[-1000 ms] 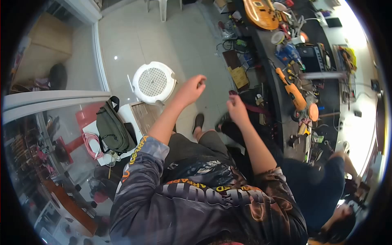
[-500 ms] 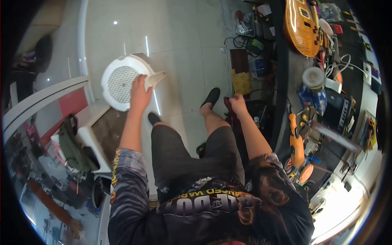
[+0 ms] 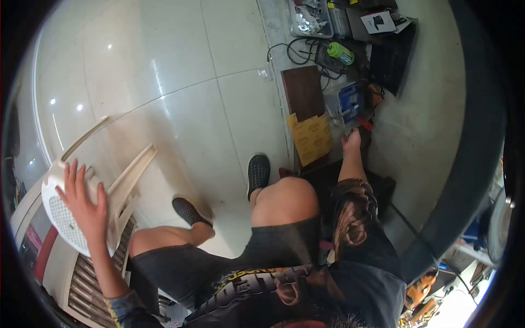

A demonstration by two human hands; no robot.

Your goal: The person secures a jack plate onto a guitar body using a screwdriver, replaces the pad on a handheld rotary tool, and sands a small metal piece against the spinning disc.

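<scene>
My left hand (image 3: 85, 199) lies with fingers spread against a white plastic stool (image 3: 63, 221). The stool is tipped on its side, its perforated seat facing left and a leg pointing out over the floor. On the other side, my right hand (image 3: 353, 141) reaches down to the low area under the workbench, its fingers curled. What they hold, if anything, is too small to make out. Just beyond its fingertips are a red piece (image 3: 363, 123) and a clear plastic box (image 3: 342, 101) with blue contents.
Near my right hand are yellow sandpaper sheets (image 3: 310, 138), a brown board (image 3: 302, 93), a green can-shaped object (image 3: 340, 53) and black cables (image 3: 298, 52). A dark bench edge (image 3: 465, 180) curves along the right. A slatted bench or rack (image 3: 87, 290) stands at lower left.
I have bent lower and the view has turned toward the under-bench area. The stool has moved left and tipped. My right hand has left the dark red cloth and reached toward the clear box.
</scene>
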